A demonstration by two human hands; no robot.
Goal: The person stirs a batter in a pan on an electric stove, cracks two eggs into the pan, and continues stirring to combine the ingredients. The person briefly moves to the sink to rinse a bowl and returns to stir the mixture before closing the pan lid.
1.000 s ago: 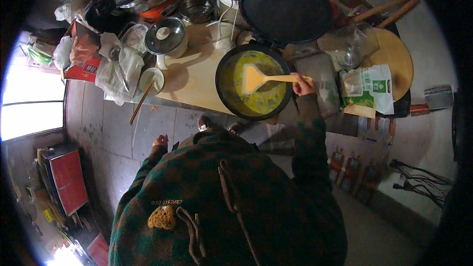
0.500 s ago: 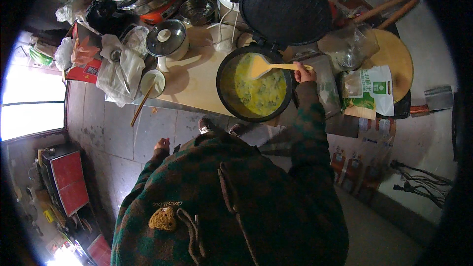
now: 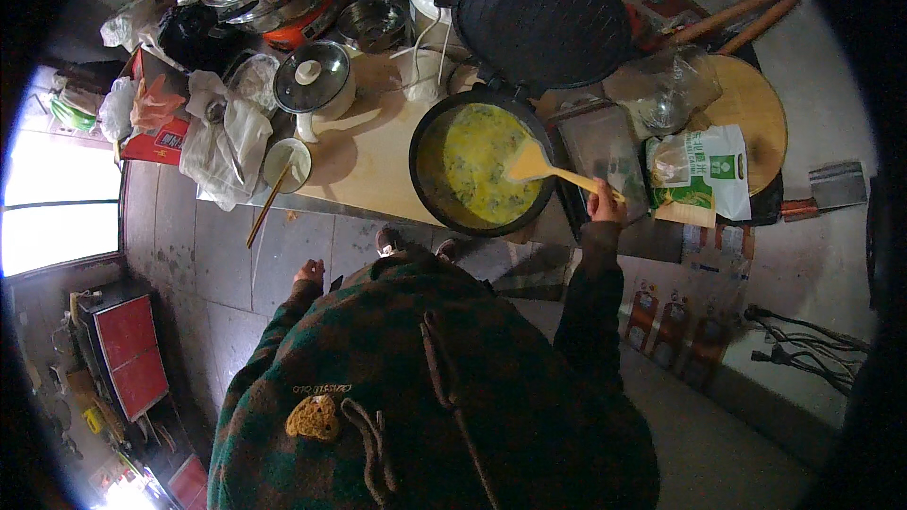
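Right hand (image 3: 605,203) grips spatula (image 3: 548,168) | pan (image 3: 425,191): yellow egg mixture (image 3: 477,165)

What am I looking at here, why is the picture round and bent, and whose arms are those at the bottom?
There is no machine: a person wears a wide fisheye camera on the head, looking down, so straight edges curve toward the rim. The dark green checked jacket filling the lower part is the wearer's own body.

The right hand grips a light wooden spatula whose blade rests in a round black electric pan full of yellow egg batter. The pan's ribbed black lid stands open behind it. The left hand hangs free at the person's side, holding nothing.

On the pale wooden counter are a small lidded white pot, a white bowl with chopsticks, a green and white bag and a round wooden board.
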